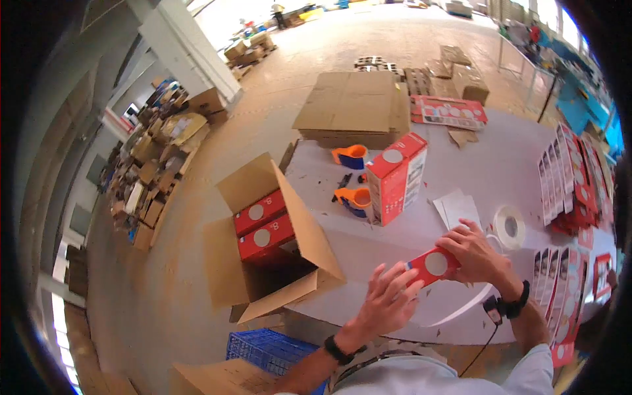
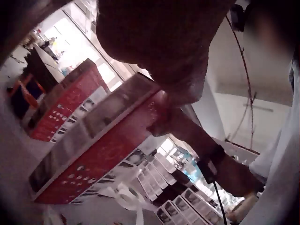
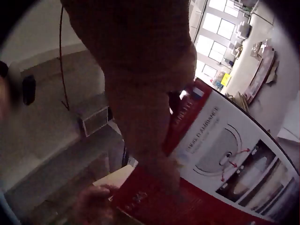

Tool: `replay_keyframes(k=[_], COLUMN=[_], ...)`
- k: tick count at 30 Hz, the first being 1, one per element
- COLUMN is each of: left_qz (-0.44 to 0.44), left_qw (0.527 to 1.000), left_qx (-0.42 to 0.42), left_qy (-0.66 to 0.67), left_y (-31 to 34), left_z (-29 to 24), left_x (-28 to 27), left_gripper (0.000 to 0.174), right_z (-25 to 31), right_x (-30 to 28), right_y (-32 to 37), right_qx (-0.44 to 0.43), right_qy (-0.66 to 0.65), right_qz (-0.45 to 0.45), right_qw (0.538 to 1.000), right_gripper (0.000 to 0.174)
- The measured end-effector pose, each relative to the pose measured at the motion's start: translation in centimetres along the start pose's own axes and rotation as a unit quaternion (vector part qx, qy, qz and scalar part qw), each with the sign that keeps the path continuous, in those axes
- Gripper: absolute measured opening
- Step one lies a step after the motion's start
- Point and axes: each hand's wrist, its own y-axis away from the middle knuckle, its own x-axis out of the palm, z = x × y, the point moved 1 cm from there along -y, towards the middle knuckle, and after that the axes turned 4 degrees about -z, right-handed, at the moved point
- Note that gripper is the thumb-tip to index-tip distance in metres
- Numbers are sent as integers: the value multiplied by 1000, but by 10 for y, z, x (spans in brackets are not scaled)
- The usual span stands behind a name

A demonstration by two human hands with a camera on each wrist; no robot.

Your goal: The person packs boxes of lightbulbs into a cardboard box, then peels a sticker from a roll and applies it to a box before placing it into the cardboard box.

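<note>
In the head view a red carton [image 1: 436, 264] with a white circle on its top is between both hands over the table's near side. My left hand [image 1: 390, 297] holds its left end, fingers bent over the edge. At the other end, my right hand [image 1: 478, 255] grips it with the thumb side along the top. The left wrist view shows the carton's long red and dark sides [image 2: 101, 147]. A printed white panel [image 3: 225, 150] fills much of the right wrist view. Another red carton [image 1: 397, 176] stands upright beyond the hands.
An open cardboard box [image 1: 306, 230] at left contains red cartons [image 1: 263, 237]. Orange-and-blue tape dispensers [image 1: 352, 157], a white tape roll [image 1: 509, 226] and white papers [image 1: 455, 209] lie on the table. Flat printed cartons [image 1: 569, 178] are stacked right. A blue crate [image 1: 273, 352] sits below.
</note>
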Motion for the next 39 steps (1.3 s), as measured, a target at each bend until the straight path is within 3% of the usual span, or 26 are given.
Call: replay_keyframes(k=[4, 7, 8, 10, 14, 16, 18, 22, 23, 26, 29, 31, 34, 35, 38, 39], left_qz=[-9, -30, -31, -39, -63, -83, -147, -278, -278, -370, -296, -287, -271, -265, -253, -249], left_qw=[992, 987, 984, 979, 979, 974, 952, 905, 890, 815, 805, 806, 814, 818, 833, 841], left_qx=[-110, -132, -153, -185, -153, -110, -136, -270, -332, -412, -461, -443, -432, -432, -419, -411], left_qy=[-58, -86, -86, -81, -119, -182, -233, -177, -142, 170, 228, 268, 278, 272, 260, 250], left_y=[56, 75, 82, 93, 111, 113, 124, 153, 162, 167, 170, 161, 161, 163, 162, 162], left_z=[2, -9, -11, -9, -3, -1, 18, 71, 85, 118, 137, 141, 146, 147, 149, 150], left_x=[-50, -90, -102, -121, -171, -207, -234, -265, -270, -269, -269, -268, -263, -263, -266, -267], left_gripper=[38, 35, 34, 31, 30, 34, 38, 66, 82, 87, 86, 85, 85, 85, 85, 85], right_z=[4, 16, 24, 23, -14, -8, 15, 80, 97, 150, 195, 218, 244, 255, 281, 294], right_x=[-45, -74, -83, -71, -49, -51, -58, -68, -72, -85, -108, -121, -129, -128, -119, -111], right_y=[7, 26, 34, 57, 78, 71, 46, -28, -46, -99, -157, -191, -226, -238, -262, -269], right_qx=[25, 103, 139, 160, 92, 43, -5, -30, -32, -23, 9, 20, 1, -44, -90, -74], right_qy=[-7, -59, -104, -200, -359, -430, -497, -521, -510, -441, -294, -183, -44, -21, 58, 81], right_qz=[-109, -255, -299, -486, -544, -550, -528, -457, -436, -365, -268, -199, -111, -98, -38, -12], right_qw=[994, 960, 938, 836, 753, 715, 688, 721, 740, 820, 917, 963, 993, 994, 993, 994], right_gripper=[67, 65, 64, 69, 54, 47, 47, 59, 61, 70, 79, 85, 95, 85, 87, 75])
